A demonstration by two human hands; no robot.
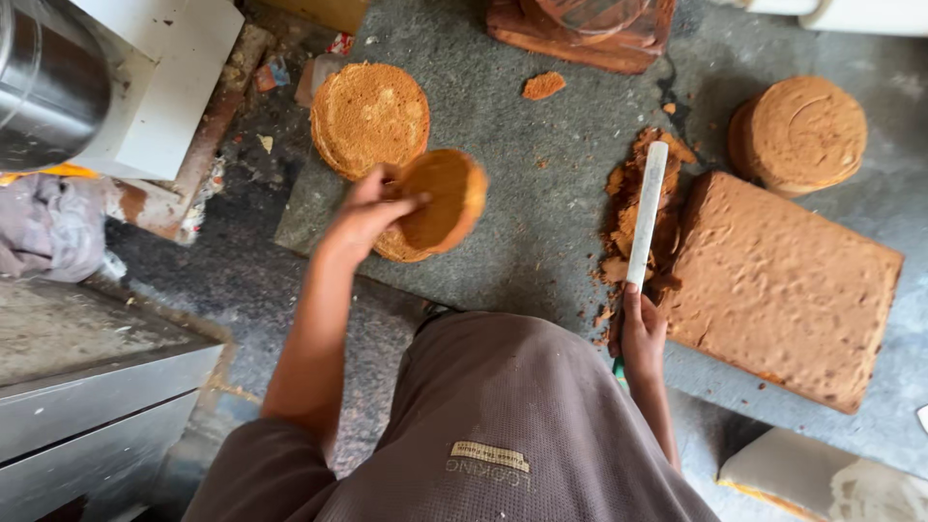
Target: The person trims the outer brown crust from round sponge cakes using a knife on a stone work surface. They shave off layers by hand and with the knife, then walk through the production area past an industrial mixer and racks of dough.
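Observation:
My left hand [367,215] grips a thin round brown cake layer [445,198], tilted up on edge above another round layer [396,246] lying on the grey surface. A stack of round cake layers [372,114] lies just beyond it. My right hand [640,333] holds the handle of a long knife with a white blade [646,215], which points away from me over a heap of brown cake crumbs [623,208]. A large square brown cake slab [783,285] lies right of the knife.
A round cake [800,133] sits at the far right, a reddish-brown block [580,29] at the top. A steel cylinder [43,82] and white box [169,72] stand top left, a metal cabinet [87,387] lower left.

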